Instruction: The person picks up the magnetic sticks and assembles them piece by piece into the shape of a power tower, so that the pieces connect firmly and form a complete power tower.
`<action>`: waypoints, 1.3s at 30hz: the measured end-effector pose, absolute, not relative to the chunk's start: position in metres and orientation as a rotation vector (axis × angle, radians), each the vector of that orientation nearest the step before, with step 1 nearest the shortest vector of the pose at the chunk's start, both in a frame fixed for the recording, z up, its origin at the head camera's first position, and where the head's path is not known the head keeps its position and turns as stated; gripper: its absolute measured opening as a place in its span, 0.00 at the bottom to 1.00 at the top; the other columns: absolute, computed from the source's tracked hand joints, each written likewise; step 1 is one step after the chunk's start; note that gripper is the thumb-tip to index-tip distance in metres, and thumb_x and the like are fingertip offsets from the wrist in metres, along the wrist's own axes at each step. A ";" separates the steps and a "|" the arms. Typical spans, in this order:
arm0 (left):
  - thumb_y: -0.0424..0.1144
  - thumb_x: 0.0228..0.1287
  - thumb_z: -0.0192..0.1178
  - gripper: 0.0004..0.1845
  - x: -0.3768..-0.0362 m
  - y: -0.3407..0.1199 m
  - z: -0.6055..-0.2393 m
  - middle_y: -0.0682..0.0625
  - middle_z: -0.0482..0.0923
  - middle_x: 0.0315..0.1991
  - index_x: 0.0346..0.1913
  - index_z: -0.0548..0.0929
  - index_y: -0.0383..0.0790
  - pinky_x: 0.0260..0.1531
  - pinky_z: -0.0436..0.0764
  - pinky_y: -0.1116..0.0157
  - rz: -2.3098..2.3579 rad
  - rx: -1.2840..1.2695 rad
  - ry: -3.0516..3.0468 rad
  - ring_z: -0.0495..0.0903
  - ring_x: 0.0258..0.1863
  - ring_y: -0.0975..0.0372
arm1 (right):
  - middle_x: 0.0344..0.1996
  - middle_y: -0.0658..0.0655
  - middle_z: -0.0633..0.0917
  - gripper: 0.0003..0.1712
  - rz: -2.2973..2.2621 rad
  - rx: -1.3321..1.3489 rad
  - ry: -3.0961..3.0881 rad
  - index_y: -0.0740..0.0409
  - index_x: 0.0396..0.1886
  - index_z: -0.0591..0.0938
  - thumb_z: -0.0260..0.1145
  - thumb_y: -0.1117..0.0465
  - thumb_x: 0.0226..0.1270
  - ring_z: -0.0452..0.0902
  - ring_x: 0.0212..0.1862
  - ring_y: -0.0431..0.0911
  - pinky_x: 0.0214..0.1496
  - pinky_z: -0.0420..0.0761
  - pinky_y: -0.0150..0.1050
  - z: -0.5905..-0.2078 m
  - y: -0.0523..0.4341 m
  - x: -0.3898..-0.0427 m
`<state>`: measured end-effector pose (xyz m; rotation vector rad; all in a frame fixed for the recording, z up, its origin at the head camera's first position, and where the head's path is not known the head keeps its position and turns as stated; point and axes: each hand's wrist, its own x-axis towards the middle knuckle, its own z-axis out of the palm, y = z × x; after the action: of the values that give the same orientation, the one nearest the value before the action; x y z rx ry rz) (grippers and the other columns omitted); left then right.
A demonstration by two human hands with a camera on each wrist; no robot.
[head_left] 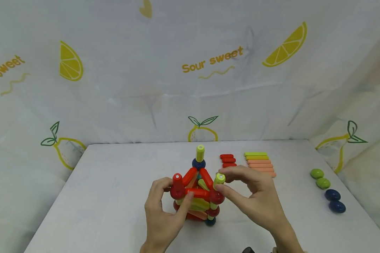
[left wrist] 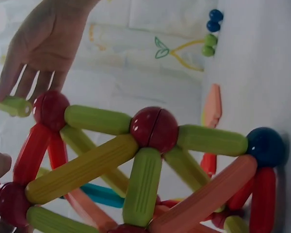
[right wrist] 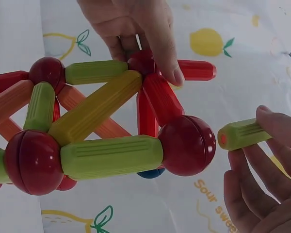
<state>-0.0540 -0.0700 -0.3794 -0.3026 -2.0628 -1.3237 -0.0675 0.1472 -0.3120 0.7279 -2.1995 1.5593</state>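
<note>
A tower of magnetic rods and balls stands on the table, with green, yellow, orange and red rods between its balls. My left hand point(head_left: 163, 214) grips its upper left corner at a dark red ball point(head_left: 177, 192), the thumb against a red crossbar point(head_left: 197, 193). From that ball a short red rod point(head_left: 177, 180) points up. My right hand point(head_left: 256, 193) pinches a short green rod point(right wrist: 245, 134) by its far end. In the right wrist view a narrow gap parts this rod from the upper right red ball point(right wrist: 189, 145). At the back corner, another green rod point(head_left: 200, 153) tops a blue ball point(head_left: 198, 164).
Behind my right hand lie short red rods point(head_left: 227, 156), yellow-green rods point(head_left: 255, 154) and longer orange rods point(head_left: 259, 166). Two green balls point(head_left: 323, 183) and two dark blue balls point(head_left: 337, 206) line the table's right side. A lemon-printed cloth point(head_left: 130, 70) hangs behind the table.
</note>
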 end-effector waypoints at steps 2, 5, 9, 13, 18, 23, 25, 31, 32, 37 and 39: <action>0.30 0.54 0.75 0.22 -0.057 -0.078 -0.378 0.50 0.84 0.43 0.53 0.82 0.42 0.46 0.81 0.71 -1.344 -0.391 -2.031 0.81 0.44 0.64 | 0.38 0.44 0.89 0.22 1.534 0.716 -2.222 0.55 0.46 0.87 0.77 0.77 0.52 0.83 0.40 0.38 0.49 0.84 0.29 -0.314 0.147 -0.064; 0.25 0.56 0.72 0.23 -0.059 -0.086 -0.374 0.47 0.85 0.44 0.55 0.83 0.40 0.49 0.83 0.73 -1.405 -0.521 -1.971 0.83 0.44 0.63 | 0.39 0.44 0.90 0.22 1.518 0.715 -2.248 0.52 0.46 0.87 0.78 0.75 0.52 0.83 0.40 0.38 0.49 0.84 0.29 -0.316 0.147 -0.060; 0.19 0.56 0.68 0.26 -0.058 -0.091 -0.368 0.42 0.86 0.47 0.59 0.82 0.34 0.53 0.83 0.72 -1.456 -0.618 -1.890 0.84 0.46 0.62 | 0.40 0.46 0.90 0.23 1.492 0.735 -2.241 0.51 0.46 0.87 0.79 0.74 0.52 0.83 0.41 0.38 0.49 0.84 0.29 -0.319 0.146 -0.058; 0.18 0.58 0.66 0.29 -0.057 -0.091 -0.364 0.42 0.86 0.46 0.63 0.79 0.33 0.53 0.84 0.71 -1.449 -0.636 -1.885 0.84 0.46 0.62 | 0.40 0.45 0.91 0.25 1.364 0.712 -2.302 0.49 0.49 0.87 0.81 0.69 0.50 0.83 0.40 0.37 0.46 0.84 0.29 -0.320 0.145 -0.056; 0.21 0.61 0.66 0.27 -0.059 -0.090 -0.360 0.47 0.87 0.43 0.64 0.80 0.38 0.49 0.84 0.70 -1.427 -0.581 -1.984 0.85 0.42 0.62 | 0.40 0.40 0.90 0.25 1.251 0.628 -2.461 0.46 0.50 0.87 0.82 0.64 0.51 0.83 0.39 0.33 0.42 0.87 0.34 -0.321 0.145 -0.054; 0.24 0.62 0.67 0.24 -0.059 -0.091 -0.359 0.49 0.87 0.43 0.62 0.82 0.40 0.47 0.85 0.70 -1.426 -0.561 -2.033 0.85 0.42 0.63 | 0.37 0.40 0.89 0.21 1.249 0.617 -2.471 0.47 0.48 0.88 0.81 0.63 0.53 0.84 0.41 0.33 0.42 0.88 0.33 -0.323 0.143 -0.059; 0.25 0.61 0.68 0.25 -0.059 -0.092 -0.359 0.50 0.87 0.44 0.62 0.82 0.40 0.47 0.85 0.70 -1.420 -0.567 -2.046 0.85 0.42 0.63 | 0.37 0.40 0.89 0.19 1.256 0.626 -2.462 0.47 0.47 0.88 0.80 0.63 0.55 0.84 0.42 0.33 0.42 0.88 0.33 -0.324 0.143 -0.063; 0.32 0.57 0.75 0.24 -0.060 -0.098 -0.359 0.51 0.87 0.46 0.57 0.85 0.42 0.46 0.87 0.68 -1.406 -0.575 -2.165 0.84 0.43 0.65 | 0.35 0.41 0.88 0.18 1.315 0.651 -2.439 0.47 0.45 0.87 0.79 0.65 0.56 0.84 0.41 0.34 0.42 0.88 0.34 -0.330 0.147 -0.073; 0.32 0.56 0.76 0.23 -0.061 -0.099 -0.359 0.51 0.87 0.46 0.56 0.85 0.42 0.46 0.87 0.68 -1.407 -0.577 -2.168 0.84 0.43 0.64 | 0.35 0.41 0.88 0.18 1.315 0.654 -2.436 0.46 0.45 0.87 0.79 0.66 0.56 0.84 0.41 0.34 0.43 0.88 0.34 -0.330 0.147 -0.074; 0.33 0.58 0.75 0.21 -0.067 -0.101 -0.365 0.48 0.88 0.45 0.55 0.86 0.39 0.50 0.85 0.71 -1.439 -0.563 -2.147 0.86 0.44 0.62 | 0.38 0.42 0.89 0.16 1.295 0.659 -2.441 0.46 0.45 0.87 0.78 0.64 0.58 0.84 0.41 0.36 0.43 0.88 0.34 -0.334 0.146 -0.079; 0.34 0.59 0.74 0.20 -0.069 -0.101 -0.366 0.46 0.87 0.45 0.55 0.86 0.38 0.51 0.85 0.72 -1.458 -0.561 -2.136 0.86 0.45 0.62 | 0.41 0.45 0.90 0.17 1.262 0.635 -2.474 0.47 0.48 0.88 0.78 0.63 0.59 0.85 0.42 0.37 0.44 0.88 0.33 -0.336 0.151 -0.080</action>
<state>-0.0690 -0.1012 -0.3661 -0.5612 -2.1361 -1.4577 -0.0803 0.1510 -0.3359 0.6347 -2.4735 1.2617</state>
